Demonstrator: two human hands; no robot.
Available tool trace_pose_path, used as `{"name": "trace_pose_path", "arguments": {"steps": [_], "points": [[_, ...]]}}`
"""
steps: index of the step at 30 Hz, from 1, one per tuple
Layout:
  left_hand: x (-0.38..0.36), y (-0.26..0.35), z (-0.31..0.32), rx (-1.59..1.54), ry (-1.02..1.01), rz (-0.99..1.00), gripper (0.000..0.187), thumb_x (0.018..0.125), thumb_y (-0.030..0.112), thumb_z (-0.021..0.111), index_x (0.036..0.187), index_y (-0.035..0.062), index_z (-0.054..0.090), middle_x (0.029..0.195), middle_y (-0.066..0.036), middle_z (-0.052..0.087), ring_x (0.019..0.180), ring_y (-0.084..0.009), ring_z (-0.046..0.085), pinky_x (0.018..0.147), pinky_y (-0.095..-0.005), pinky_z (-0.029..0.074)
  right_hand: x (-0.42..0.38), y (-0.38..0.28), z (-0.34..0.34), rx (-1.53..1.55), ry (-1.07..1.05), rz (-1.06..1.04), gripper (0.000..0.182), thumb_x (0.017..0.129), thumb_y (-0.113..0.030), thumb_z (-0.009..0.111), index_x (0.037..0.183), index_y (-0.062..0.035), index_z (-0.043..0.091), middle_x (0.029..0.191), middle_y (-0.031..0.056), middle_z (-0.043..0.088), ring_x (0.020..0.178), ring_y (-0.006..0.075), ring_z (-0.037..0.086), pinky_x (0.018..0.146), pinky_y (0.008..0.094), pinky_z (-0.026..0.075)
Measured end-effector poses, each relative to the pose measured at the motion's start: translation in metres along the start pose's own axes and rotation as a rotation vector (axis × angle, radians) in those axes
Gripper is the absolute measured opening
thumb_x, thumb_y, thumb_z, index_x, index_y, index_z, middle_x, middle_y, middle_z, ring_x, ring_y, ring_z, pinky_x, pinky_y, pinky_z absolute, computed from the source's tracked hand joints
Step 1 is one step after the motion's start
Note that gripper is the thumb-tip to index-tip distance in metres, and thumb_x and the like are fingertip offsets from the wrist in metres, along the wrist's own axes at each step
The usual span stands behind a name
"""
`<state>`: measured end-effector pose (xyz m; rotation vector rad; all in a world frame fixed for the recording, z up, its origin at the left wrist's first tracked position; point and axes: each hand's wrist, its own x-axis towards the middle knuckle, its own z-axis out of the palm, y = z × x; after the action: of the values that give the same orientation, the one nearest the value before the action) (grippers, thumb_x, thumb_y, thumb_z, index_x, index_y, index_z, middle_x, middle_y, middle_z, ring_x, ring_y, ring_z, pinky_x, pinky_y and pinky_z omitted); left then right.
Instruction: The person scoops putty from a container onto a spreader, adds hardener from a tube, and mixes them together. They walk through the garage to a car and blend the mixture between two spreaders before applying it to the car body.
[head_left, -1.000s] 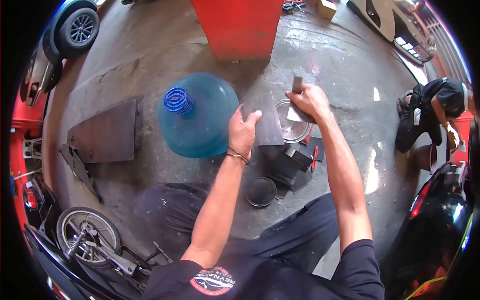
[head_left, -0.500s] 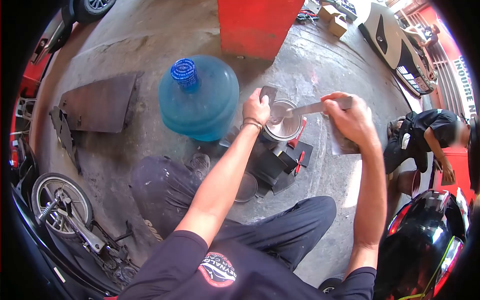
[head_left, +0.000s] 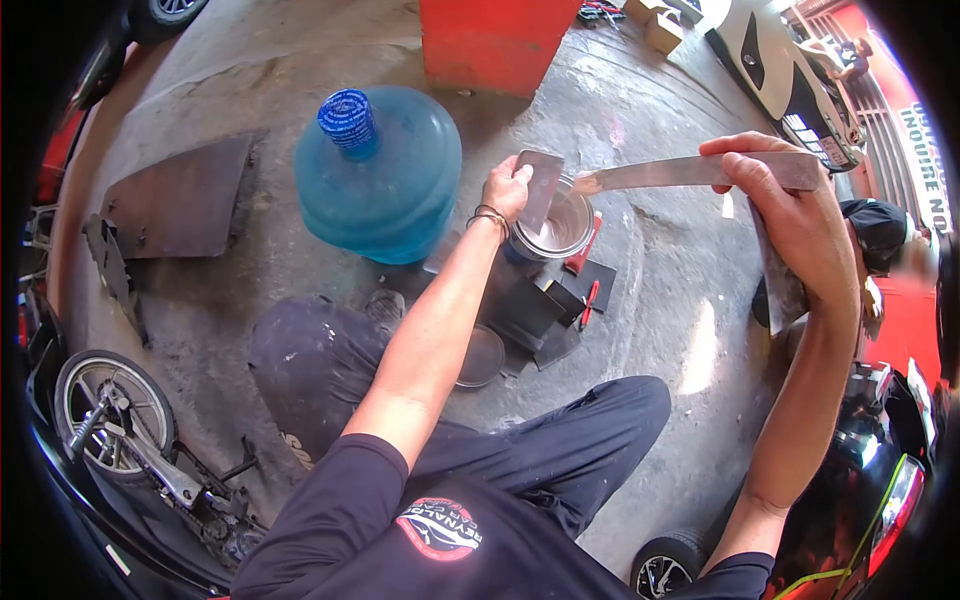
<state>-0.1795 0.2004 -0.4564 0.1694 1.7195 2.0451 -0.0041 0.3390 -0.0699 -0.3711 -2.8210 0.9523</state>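
My left hand [head_left: 507,192] is closed on a grey flat rectangular spreader [head_left: 541,188], held at the rim of an open metal can [head_left: 556,238] with pale paste inside. My right hand [head_left: 805,215] grips the end of a long flat metal strip [head_left: 690,174]. Pinkish paste [head_left: 587,184] clings to the strip's far tip, above the can's edge. Below my right palm hangs a second flat grey plate [head_left: 784,285], seemingly in the same hand. Beside the can lie a red-handled tool [head_left: 584,248], black sheets [head_left: 527,315] and a red pen [head_left: 590,303].
A large blue water jug [head_left: 385,190] stands left of the can. A round dark lid [head_left: 482,357] lies near my legs. A red pillar [head_left: 490,50] rises ahead. A dark panel [head_left: 180,200] and motorcycle wheel [head_left: 115,410] are at left; another person [head_left: 880,235] crouches at right.
My right hand has lifted the strip up and right, its tip out of the can with paste on it. The spreader in my left hand has turned and shows its flat face.
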Motion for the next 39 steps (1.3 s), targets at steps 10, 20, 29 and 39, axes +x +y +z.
{"name": "trace_pose_path", "arguments": {"steps": [10,20,29,39], "points": [[-0.025,0.041,0.004,-0.15,-0.109,-0.205,0.024,0.104,0.014,0.059,0.124,0.0044,0.067,0.114,-0.002,0.071,0.1,-0.0122,0.065,0.091,-0.03,0.052,-0.015,0.008,0.031,-0.036,-0.037,0.074,0.026,0.098,-0.017,0.063,0.111,-0.0007,0.078,0.085,0.0065,0.073,0.078,0.0112,0.065,0.074,0.0286,0.053],[-0.03,0.036,0.019,-0.174,-0.117,-0.175,0.039,0.102,0.016,0.061,0.137,-0.0019,0.059,0.127,-0.007,0.067,0.114,-0.0169,0.063,0.101,-0.0324,0.049,-0.033,-0.011,0.031,-0.105,-0.025,0.066,0.024,0.099,-0.014,0.063,0.112,-0.0008,0.078,0.082,0.0043,0.07,0.074,0.008,0.06,0.069,0.0252,0.048],[-0.013,0.001,0.017,-0.227,-0.224,-0.171,0.029,0.103,0.012,0.058,0.13,0.0018,0.064,0.12,-0.006,0.071,0.106,-0.0146,0.066,0.092,-0.0307,0.054,-0.054,-0.043,-0.016,0.008,0.132,0.135,0.029,0.103,-0.022,0.062,0.115,0.0005,0.078,0.095,0.0048,0.074,0.089,0.0109,0.065,0.085,0.0239,0.049],[-0.004,0.022,-0.015,-0.047,0.192,-0.009,0.071,0.096,0.032,0.07,0.15,-0.0085,0.049,0.154,-0.022,0.053,0.144,-0.0308,0.048,0.121,-0.0396,0.034,-0.044,0.024,0.007,-0.002,0.08,0.093,0.029,0.1,-0.021,0.062,0.111,0.001,0.078,0.091,0.0097,0.077,0.087,0.0144,0.068,0.081,0.0287,0.053]]}}
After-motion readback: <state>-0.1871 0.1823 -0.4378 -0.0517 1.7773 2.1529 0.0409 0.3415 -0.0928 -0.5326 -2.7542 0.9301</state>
